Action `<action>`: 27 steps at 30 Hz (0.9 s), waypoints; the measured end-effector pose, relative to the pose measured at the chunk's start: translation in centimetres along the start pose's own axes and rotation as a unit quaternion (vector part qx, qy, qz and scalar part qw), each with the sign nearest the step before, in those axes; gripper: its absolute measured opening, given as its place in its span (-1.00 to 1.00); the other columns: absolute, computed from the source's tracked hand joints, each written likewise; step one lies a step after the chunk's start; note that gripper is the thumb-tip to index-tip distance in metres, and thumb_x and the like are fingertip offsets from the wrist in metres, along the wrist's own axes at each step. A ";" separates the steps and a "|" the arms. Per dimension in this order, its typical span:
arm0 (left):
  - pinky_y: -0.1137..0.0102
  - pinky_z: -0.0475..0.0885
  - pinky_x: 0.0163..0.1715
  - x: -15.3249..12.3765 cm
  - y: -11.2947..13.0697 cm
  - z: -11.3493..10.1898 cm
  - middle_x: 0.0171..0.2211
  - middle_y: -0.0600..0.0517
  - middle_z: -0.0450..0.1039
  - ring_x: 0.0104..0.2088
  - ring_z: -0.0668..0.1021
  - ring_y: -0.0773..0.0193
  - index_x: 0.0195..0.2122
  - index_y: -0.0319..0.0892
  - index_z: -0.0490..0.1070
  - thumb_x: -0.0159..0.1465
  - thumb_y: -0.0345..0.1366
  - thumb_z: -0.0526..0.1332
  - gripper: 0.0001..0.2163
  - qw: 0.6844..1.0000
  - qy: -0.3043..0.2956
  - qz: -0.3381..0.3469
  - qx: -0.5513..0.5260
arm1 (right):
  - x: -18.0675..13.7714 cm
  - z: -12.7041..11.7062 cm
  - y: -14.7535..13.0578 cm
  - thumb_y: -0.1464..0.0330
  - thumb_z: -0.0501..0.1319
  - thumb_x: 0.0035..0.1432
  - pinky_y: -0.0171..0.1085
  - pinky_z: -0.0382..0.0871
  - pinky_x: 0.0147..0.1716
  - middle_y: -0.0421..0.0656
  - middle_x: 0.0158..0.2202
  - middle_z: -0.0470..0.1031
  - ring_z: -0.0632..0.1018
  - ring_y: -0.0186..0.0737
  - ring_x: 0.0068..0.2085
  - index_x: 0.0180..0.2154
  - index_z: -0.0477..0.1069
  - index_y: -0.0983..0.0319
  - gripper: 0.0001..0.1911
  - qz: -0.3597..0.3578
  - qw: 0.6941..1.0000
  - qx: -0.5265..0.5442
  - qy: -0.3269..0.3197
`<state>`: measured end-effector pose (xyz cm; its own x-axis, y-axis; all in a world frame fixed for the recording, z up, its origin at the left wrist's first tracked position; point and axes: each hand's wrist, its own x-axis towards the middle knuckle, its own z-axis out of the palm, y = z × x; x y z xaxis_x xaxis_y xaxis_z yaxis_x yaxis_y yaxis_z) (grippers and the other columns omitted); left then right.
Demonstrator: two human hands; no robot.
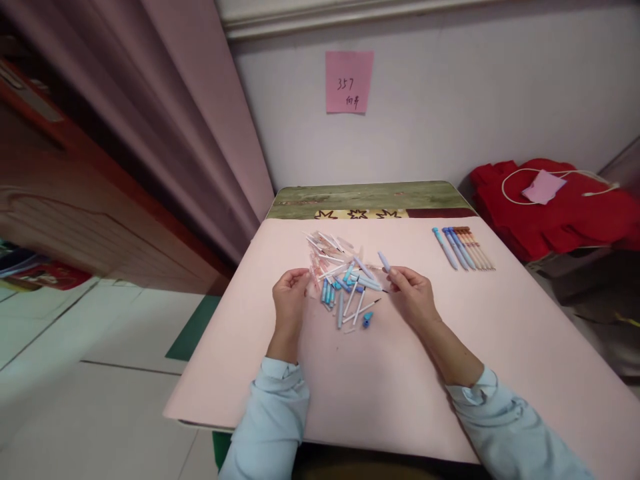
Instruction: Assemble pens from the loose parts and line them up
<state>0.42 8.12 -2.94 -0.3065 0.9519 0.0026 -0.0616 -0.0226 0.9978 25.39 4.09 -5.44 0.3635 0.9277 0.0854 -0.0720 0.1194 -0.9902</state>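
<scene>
A heap of loose pen parts (345, 280), blue, white and pinkish barrels, refills and caps, lies in the middle of the pink table cover (380, 387). My right hand (413, 293) is at the heap's right edge, fingers pinched on a pale blue pen barrel (384, 261) that sticks up and to the left. My left hand (291, 293) rests at the heap's left edge with fingers curled inward near the pinkish pieces; whatever it may grip is too small to make out. A small blue cap (367, 320) lies just below the heap.
A row of several assembled pens (463, 248) lies at the table's back right. A red cloth with a white cord (555, 200) sits to the right. A pink note (349, 81) hangs on the wall. A curtain (190, 120) hangs at the left.
</scene>
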 end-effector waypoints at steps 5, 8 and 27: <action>0.49 0.27 -0.50 -0.2 -1.1 0.2 -0.52 0.10 0.43 -0.53 0.38 0.40 -0.35 -0.22 0.54 0.03 -0.26 0.35 -0.82 0.997 -0.048 0.013 0.061 | 0.2 0.0 0.2 0.06 0.35 0.05 -0.31 0.28 -0.46 -0.19 -0.45 0.50 0.37 -0.33 -0.48 -0.24 0.60 0.22 -0.62 0.011 0.999 0.004 0.040; 0.47 0.27 -0.49 -0.2 -1.3 0.1 -0.55 0.13 0.35 -0.53 0.34 0.39 -0.34 -0.19 0.55 0.08 -0.26 0.32 -0.85 0.988 -0.026 0.069 0.136 | 0.3 0.1 0.1 0.06 0.34 0.06 -0.31 0.27 -0.47 -0.18 -0.45 0.51 0.37 -0.34 -0.49 -0.26 0.58 0.24 -0.62 0.014 0.998 0.014 0.052; 0.27 0.34 -0.21 -2.7 -0.4 2.0 -0.39 0.01 0.43 -0.27 0.45 0.16 -0.43 -0.12 0.43 0.19 -0.39 0.25 -0.93 0.855 -0.166 0.299 0.391 | 0.1 0.4 -0.1 0.05 0.34 0.05 -0.33 0.23 -0.51 -0.19 -0.49 0.50 0.35 -0.35 -0.52 -0.31 0.56 0.25 -0.62 0.032 0.999 -0.002 0.043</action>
<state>3.18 6.13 -3.18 0.2325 0.8793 0.4158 0.7054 -0.4467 0.5503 25.09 4.31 -5.25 0.4363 0.8997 0.0126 -0.0939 0.0594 -0.9938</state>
